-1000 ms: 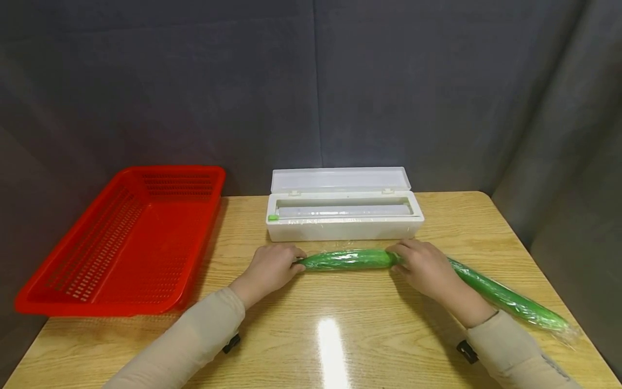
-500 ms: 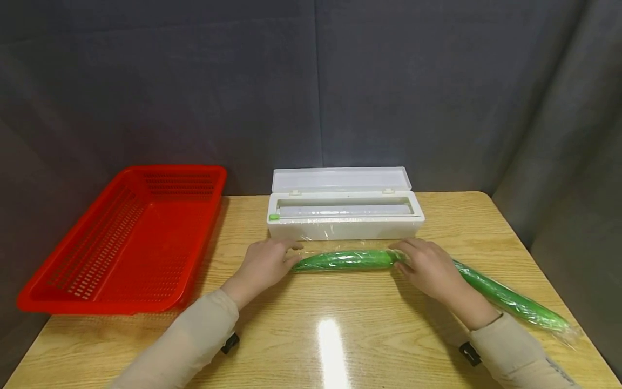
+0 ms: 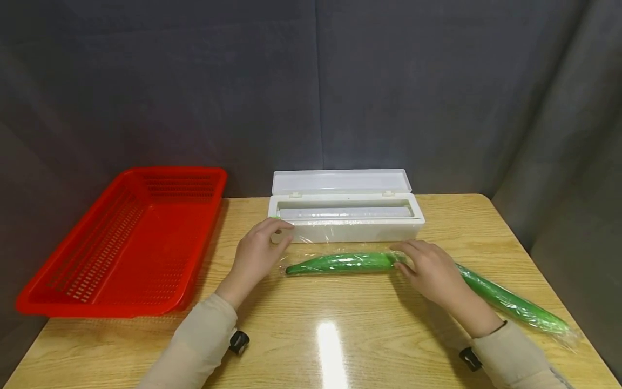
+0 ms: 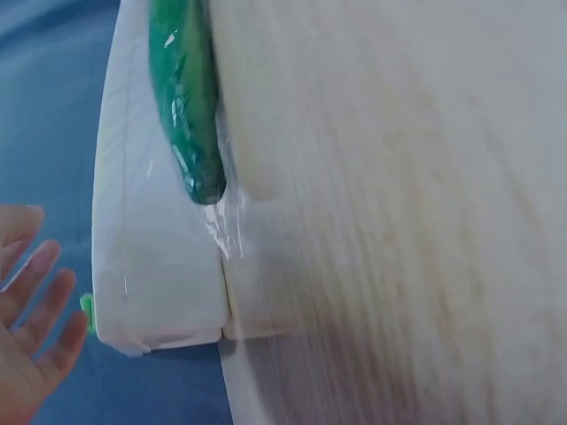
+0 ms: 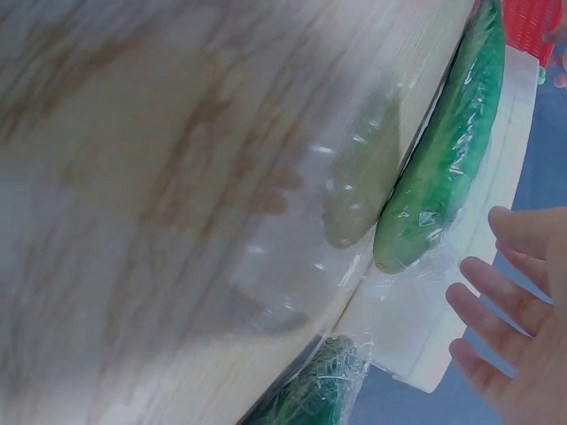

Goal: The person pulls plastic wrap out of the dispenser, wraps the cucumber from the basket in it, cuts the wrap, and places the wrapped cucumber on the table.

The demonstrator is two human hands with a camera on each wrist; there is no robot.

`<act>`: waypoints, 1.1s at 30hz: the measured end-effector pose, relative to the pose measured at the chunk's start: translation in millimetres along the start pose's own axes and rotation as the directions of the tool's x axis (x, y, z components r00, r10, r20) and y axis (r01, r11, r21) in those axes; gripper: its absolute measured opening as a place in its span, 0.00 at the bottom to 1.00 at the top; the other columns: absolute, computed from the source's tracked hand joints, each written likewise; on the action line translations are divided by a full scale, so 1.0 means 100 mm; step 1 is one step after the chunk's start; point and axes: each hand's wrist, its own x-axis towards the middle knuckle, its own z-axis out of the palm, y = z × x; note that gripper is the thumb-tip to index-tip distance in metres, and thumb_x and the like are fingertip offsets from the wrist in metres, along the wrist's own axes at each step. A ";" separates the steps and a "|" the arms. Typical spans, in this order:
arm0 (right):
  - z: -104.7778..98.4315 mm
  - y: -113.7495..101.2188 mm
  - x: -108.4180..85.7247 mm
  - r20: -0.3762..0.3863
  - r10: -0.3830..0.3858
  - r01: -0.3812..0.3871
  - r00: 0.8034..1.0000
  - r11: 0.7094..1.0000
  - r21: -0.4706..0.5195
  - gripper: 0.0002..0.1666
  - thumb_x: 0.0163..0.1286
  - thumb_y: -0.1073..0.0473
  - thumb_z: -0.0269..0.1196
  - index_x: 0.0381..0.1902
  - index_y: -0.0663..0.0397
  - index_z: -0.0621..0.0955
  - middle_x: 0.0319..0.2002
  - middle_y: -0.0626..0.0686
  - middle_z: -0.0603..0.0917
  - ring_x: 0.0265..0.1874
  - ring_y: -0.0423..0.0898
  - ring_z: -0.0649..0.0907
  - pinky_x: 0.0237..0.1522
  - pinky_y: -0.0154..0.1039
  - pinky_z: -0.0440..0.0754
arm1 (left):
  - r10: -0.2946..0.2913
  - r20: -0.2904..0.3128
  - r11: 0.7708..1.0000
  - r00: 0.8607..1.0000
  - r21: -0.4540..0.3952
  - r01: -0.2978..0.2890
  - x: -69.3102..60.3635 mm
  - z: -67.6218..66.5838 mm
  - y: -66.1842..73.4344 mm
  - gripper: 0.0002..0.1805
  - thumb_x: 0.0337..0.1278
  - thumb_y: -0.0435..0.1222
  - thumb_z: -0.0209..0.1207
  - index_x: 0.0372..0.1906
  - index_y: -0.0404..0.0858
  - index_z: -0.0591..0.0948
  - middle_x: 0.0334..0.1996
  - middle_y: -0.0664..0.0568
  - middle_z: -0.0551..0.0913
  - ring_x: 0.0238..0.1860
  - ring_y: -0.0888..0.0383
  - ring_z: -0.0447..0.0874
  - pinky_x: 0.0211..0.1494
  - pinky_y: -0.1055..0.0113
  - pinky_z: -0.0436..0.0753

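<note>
In the head view a cucumber (image 3: 345, 262) lies crosswise on the table, with clear plastic film around it and crumpled film at its dark left tip. Behind it stands a white cling film dispenser (image 3: 355, 232), its lid up and a film roll (image 3: 345, 212) inside. My left hand (image 3: 255, 256) hovers by the dispenser's left front corner, near its green slider (image 4: 87, 312), fingers spread and holding nothing. My right hand (image 3: 434, 270) is beside the cucumber's right end, its fingers loosely bent; the right wrist view shows them apart from the cucumber.
A second film-wrapped cucumber (image 3: 515, 300) lies slanted at the right, partly behind my right forearm. A red perforated basket (image 3: 194, 281) stands at the left of the wooden table (image 3: 291, 340). A dark curtain (image 3: 160, 97) hangs behind.
My left hand has let go of the film at the cucumber's left tip and moved up and left to the dispenser's corner. The right hand has loosened and hardly moved.
</note>
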 end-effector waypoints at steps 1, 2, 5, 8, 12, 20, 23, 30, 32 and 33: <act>-0.01 0.00 -0.01 -0.003 0.000 0.000 1.000 1.000 -0.002 0.22 0.59 0.64 0.73 0.52 0.58 0.82 0.47 0.56 0.85 0.44 0.57 0.85 0.45 0.54 0.81 | -0.002 -0.007 1.000 1.000 -0.009 0.002 0.01 0.00 -0.01 0.11 0.61 0.39 0.67 0.48 0.46 0.86 0.47 0.56 0.84 0.45 0.56 0.81 0.41 0.56 0.80; -0.02 0.00 -0.02 -0.005 -0.001 0.001 1.000 1.000 -0.003 0.22 0.59 0.64 0.73 0.52 0.58 0.82 0.47 0.56 0.85 0.43 0.57 0.85 0.45 0.54 0.81 | -0.007 -0.014 1.000 1.000 -0.022 0.006 0.02 0.00 -0.02 0.11 0.61 0.38 0.67 0.49 0.47 0.85 0.46 0.56 0.84 0.45 0.54 0.81 0.40 0.56 0.80; -0.04 -0.01 -0.04 -0.014 -0.003 0.003 1.000 1.000 -0.008 0.22 0.58 0.64 0.73 0.52 0.58 0.83 0.47 0.56 0.85 0.42 0.57 0.85 0.44 0.54 0.82 | -0.035 -0.034 0.997 0.999 -0.067 0.032 0.05 0.00 -0.06 0.13 0.62 0.39 0.66 0.50 0.47 0.85 0.46 0.54 0.83 0.44 0.51 0.81 0.38 0.57 0.78; -0.04 -0.01 -0.05 -0.022 -0.007 0.007 1.000 1.000 -0.011 0.21 0.59 0.64 0.73 0.51 0.57 0.83 0.47 0.55 0.85 0.42 0.57 0.85 0.44 0.54 0.82 | -0.069 -0.075 0.992 0.995 -0.112 0.061 0.07 -0.01 -0.12 0.14 0.61 0.38 0.67 0.51 0.46 0.85 0.47 0.53 0.83 0.44 0.51 0.80 0.40 0.58 0.77; -0.04 -0.02 -0.06 -0.031 -0.012 0.011 0.999 1.000 -0.012 0.20 0.59 0.63 0.73 0.50 0.57 0.83 0.46 0.55 0.85 0.41 0.56 0.85 0.43 0.54 0.82 | -0.109 -0.131 0.980 0.985 -0.180 0.085 0.09 -0.02 -0.17 0.14 0.59 0.36 0.67 0.51 0.43 0.85 0.49 0.53 0.83 0.47 0.52 0.80 0.46 0.58 0.78; -0.05 -0.05 -0.07 -0.024 0.018 -0.019 1.000 1.000 -0.004 0.20 0.60 0.62 0.72 0.50 0.56 0.83 0.47 0.56 0.86 0.43 0.57 0.85 0.45 0.55 0.81 | -0.240 -0.095 0.932 0.966 -0.299 0.202 0.13 0.02 -0.27 0.25 0.59 0.40 0.68 0.61 0.40 0.79 0.59 0.49 0.77 0.59 0.46 0.74 0.55 0.53 0.76; -0.05 -0.06 -0.07 -0.025 0.021 -0.021 0.999 1.000 0.003 0.20 0.61 0.61 0.72 0.51 0.56 0.83 0.47 0.55 0.86 0.44 0.57 0.85 0.46 0.55 0.81 | -0.282 -0.029 0.920 0.959 -0.292 0.262 0.15 0.04 -0.27 0.30 0.58 0.43 0.69 0.65 0.41 0.76 0.63 0.49 0.74 0.63 0.46 0.71 0.59 0.49 0.74; -0.10 -0.12 -0.02 -0.062 0.003 -0.003 0.998 1.000 0.001 0.18 0.59 0.62 0.73 0.49 0.57 0.84 0.43 0.54 0.86 0.41 0.54 0.85 0.42 0.52 0.82 | -0.318 0.040 0.920 0.947 -0.230 0.319 0.20 0.09 -0.22 0.34 0.56 0.45 0.70 0.67 0.43 0.74 0.67 0.48 0.72 0.64 0.45 0.70 0.60 0.44 0.71; -0.10 -0.16 0.00 -0.057 0.003 -0.002 0.998 1.000 0.008 0.18 0.60 0.62 0.72 0.49 0.56 0.84 0.43 0.53 0.86 0.42 0.53 0.85 0.42 0.51 0.82 | -0.332 0.040 0.916 0.943 -0.226 0.332 0.18 0.10 -0.22 0.34 0.55 0.45 0.70 0.67 0.43 0.74 0.67 0.48 0.72 0.64 0.45 0.71 0.60 0.44 0.72; -0.10 -0.18 0.02 -0.056 0.002 -0.002 0.998 1.000 0.013 0.18 0.60 0.62 0.72 0.49 0.55 0.84 0.43 0.53 0.86 0.42 0.53 0.85 0.43 0.51 0.82 | -0.337 0.041 0.914 0.941 -0.224 0.337 0.17 0.11 -0.23 0.34 0.55 0.45 0.71 0.67 0.43 0.74 0.67 0.48 0.72 0.64 0.45 0.71 0.59 0.45 0.72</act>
